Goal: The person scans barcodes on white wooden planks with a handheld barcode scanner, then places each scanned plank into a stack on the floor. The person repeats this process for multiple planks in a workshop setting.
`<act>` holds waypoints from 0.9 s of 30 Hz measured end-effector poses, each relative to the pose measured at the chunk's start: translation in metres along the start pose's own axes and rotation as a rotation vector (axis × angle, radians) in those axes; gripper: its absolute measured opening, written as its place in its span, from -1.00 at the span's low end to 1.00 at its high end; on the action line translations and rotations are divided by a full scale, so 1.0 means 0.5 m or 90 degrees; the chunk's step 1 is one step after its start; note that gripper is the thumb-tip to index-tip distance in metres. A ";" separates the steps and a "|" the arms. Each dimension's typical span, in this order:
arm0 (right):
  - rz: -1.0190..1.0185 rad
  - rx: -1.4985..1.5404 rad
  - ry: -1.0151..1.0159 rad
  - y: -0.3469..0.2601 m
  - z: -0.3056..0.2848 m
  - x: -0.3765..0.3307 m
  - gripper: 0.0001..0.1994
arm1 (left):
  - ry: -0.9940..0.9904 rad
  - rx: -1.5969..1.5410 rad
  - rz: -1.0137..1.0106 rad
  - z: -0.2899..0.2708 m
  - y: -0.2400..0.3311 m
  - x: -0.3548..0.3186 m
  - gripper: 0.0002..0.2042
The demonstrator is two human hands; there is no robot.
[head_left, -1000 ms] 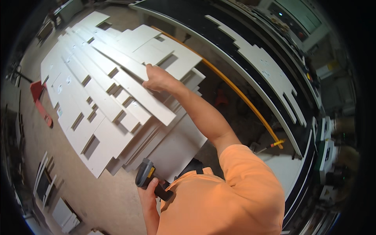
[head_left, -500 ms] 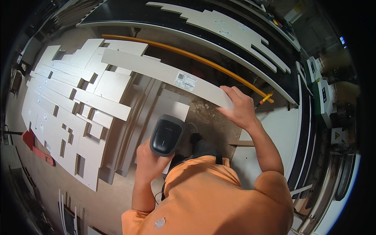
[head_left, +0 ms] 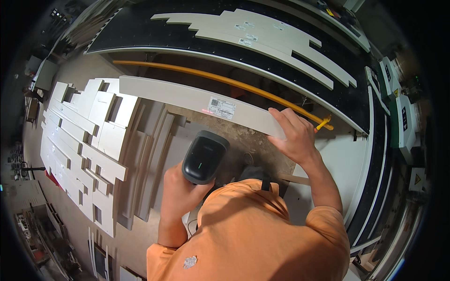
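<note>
My left hand (head_left: 180, 192) is wrapped round the handle of a black handheld barcode scanner (head_left: 202, 159), whose small green light shows on top. Held by its right end in my right hand (head_left: 296, 138) is a long, narrow white board (head_left: 164, 92). A white printed label (head_left: 222, 108) with a square code sits near the middle of that board, and a red scanner line falls across the label's left part. The board's far left end reaches over the edge of the stacked panels; whether it touches them I cannot tell.
Stacked white boards (head_left: 70, 122) of many lengths stand to my left. Ahead, a black machine table (head_left: 131, 38) carries more labelled white pieces (head_left: 262, 35). A yellow bar (head_left: 206, 76) runs along the table's near side. Green-and-white machine units (head_left: 404, 114) stand at the right.
My view has shifted, so the stack appears smaller and lower. The board's face has tilted toward the scanner, and a red line now shows on its label.
</note>
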State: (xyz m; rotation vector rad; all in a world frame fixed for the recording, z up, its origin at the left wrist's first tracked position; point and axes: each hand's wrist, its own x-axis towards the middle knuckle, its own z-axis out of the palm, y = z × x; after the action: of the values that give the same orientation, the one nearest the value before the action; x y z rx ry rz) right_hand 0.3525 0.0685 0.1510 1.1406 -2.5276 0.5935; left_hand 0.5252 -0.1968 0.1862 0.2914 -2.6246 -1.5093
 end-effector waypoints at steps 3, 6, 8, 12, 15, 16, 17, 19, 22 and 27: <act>-0.009 0.024 -0.022 0.077 0.002 0.029 -0.31 | 0.010 -0.010 -0.041 0.043 0.034 0.052 -0.76; -0.023 0.042 -0.027 0.145 0.004 0.062 -0.30 | 0.020 -0.007 -0.075 0.078 0.061 0.102 -0.76; -0.032 0.053 -0.030 0.179 0.005 0.079 -0.30 | 0.023 -0.006 -0.088 0.095 0.072 0.129 -0.77; -0.027 0.061 -0.037 0.226 0.016 0.116 -0.30 | 0.031 -0.006 -0.118 0.116 0.081 0.177 -0.77; -0.022 0.054 -0.041 0.240 0.032 0.146 -0.30 | 0.045 -0.017 -0.129 0.112 0.080 0.206 -0.77; -0.025 0.055 -0.041 0.243 0.038 0.156 -0.31 | 0.046 -0.025 -0.134 0.107 0.078 0.215 -0.78; -0.026 0.054 -0.042 0.244 0.045 0.164 -0.31 | 0.047 -0.020 -0.127 0.101 0.074 0.224 -0.78; -0.017 0.054 -0.049 0.243 0.058 0.175 -0.32 | 0.036 -0.009 -0.126 0.089 0.064 0.242 -0.78; 0.010 0.051 -0.059 0.246 0.087 0.188 -0.35 | 0.021 -0.023 -0.130 0.064 0.040 0.271 -0.79; 0.129 0.064 -0.101 0.296 0.159 0.199 -0.41 | 0.030 0.009 -0.144 0.043 -0.026 0.313 -0.79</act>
State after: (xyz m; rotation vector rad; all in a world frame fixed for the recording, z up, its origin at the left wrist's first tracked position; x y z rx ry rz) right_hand 0.1677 0.0550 0.0891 1.0072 -2.8004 0.7127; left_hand 0.3701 -0.2184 0.1627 0.6355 -2.6408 -1.5242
